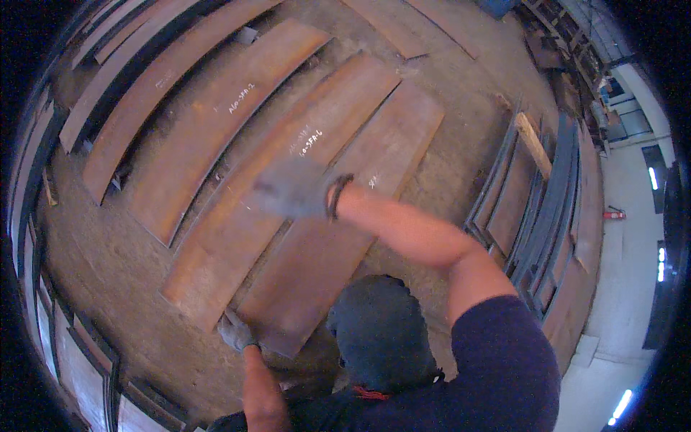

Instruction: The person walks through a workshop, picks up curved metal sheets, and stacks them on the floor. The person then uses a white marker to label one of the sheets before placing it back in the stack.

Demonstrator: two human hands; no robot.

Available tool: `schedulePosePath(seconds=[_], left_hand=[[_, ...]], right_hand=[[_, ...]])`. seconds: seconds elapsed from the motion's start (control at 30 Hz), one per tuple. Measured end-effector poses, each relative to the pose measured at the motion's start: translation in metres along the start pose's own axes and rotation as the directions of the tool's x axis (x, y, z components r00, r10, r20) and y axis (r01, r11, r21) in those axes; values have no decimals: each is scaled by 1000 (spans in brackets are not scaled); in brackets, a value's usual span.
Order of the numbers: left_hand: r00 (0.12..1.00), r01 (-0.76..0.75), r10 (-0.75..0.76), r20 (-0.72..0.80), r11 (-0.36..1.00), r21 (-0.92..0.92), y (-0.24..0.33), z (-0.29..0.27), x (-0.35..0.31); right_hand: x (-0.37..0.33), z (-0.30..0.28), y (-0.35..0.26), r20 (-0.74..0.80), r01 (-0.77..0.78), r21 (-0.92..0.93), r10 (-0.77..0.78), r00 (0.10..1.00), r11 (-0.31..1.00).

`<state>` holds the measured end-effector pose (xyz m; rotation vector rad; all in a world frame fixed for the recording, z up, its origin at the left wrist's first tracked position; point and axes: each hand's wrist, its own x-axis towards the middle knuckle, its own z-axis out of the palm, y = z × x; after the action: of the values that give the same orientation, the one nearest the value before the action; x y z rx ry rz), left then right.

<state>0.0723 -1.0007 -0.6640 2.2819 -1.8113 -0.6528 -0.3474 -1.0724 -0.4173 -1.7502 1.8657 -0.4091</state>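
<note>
Flat brown steel plates lie side by side on the floor. My left hand point(236, 333), in a grey glove, is at the near left corner of the rightmost steel plate point(306, 277), its fingers closed about the edge. My right hand point(291, 191), also gloved, is stretched over the neighbouring curved plate point(223, 259). Motion smears its fingers, so neither their pose nor anything in them shows. A narrow gap runs between these two plates. White handwritten marks are on their faces. A dark wristband point(337, 196) circles my right wrist.
Another curved plate point(223, 108) lies farther left, with more beyond it. Dark metal strips point(547, 223) are stacked at the right beside a wooden batten point(533, 144). Upright sheets point(79, 367) stand at the lower left. A dark, rounded, cloth-covered shape point(381, 331) is between my arms.
</note>
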Motion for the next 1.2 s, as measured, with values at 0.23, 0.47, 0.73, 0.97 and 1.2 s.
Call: schedulePosePath(seconds=[0.23, 0.47, 0.73, 0.97, 1.2], left_hand=[[992, -45, 34, 120, 995, 90, 6, -16, -12], [970, -76, 33, 240, 982, 172, 17, -24, -4], [976, -86, 52, 211, 984, 156, 44, -38, -12], [968, -222, 201, 150, 965, 143, 35, -34, -18], [981, -126, 101, 167, 981, 146, 39, -33, -17]], right_hand=[[9, 46, 248, -86, -379, -362, 374, 923, 852], [-6, 40, 301, 8, -277, -579, 345, 939, 767], [-23, 38, 287, -125, -308, -465, 282, 951, 830], [-8, 38, 292, 148, -131, -587, 265, 953, 799], [-8, 48, 319, -1, -138, -584, 169, 986, 800]])
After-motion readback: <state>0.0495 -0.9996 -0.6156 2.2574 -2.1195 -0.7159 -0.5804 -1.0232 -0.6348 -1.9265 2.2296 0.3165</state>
